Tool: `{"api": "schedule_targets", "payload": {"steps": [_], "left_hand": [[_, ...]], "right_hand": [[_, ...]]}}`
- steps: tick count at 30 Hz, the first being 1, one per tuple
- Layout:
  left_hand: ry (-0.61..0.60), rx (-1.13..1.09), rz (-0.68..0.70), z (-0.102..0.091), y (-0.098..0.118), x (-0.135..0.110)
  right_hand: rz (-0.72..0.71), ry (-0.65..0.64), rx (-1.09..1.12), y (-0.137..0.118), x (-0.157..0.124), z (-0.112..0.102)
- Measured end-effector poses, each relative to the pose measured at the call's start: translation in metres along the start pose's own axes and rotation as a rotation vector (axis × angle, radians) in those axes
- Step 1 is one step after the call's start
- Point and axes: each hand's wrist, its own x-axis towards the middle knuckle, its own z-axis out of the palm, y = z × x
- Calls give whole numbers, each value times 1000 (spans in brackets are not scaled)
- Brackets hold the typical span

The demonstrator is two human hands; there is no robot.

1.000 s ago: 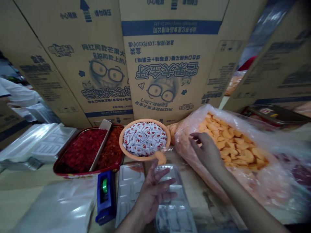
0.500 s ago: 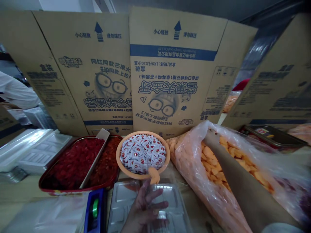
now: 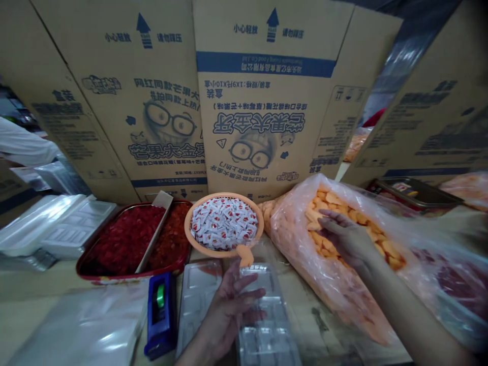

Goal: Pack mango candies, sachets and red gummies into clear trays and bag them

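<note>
My right hand is over the mouth of a clear plastic bag full of orange candies. Its fingertips close on a pale orange candy. My left hand reaches over the clear plastic compartment trays, fingers spread apart. Just beyond its index fingertip is another orange candy, overlapping the rim of an orange bowl in this view; whether the finger touches it I cannot tell. Small white-and-red sachets fill the bowl.
Left of the bowl, a red-rimmed tub holds red candies, split by a pale divider. A blue tape dispenser, plastic sleeves and stacked white trays lie left. Cardboard panels stand behind. At right is an open tin.
My right hand has drawn back from deep in the bag, and a candy now shows at its fingertips. My left hand stays over the trays. The view has tipped downward.
</note>
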Motion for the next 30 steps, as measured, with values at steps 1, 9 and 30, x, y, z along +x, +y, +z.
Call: {"api": "schedule_targets", "payload": {"steps": [1, 9, 30], "left_hand": [[-10, -2, 12, 0, 0, -2], [8, -23, 104, -13, 11, -22], [69, -74, 159, -81, 44, -42]], "right_hand": [[46, -66, 62, -2, -18, 11], [-18, -348, -57, 28, -94, 117], [-630, -408, -643, 75, -77, 186]]}}
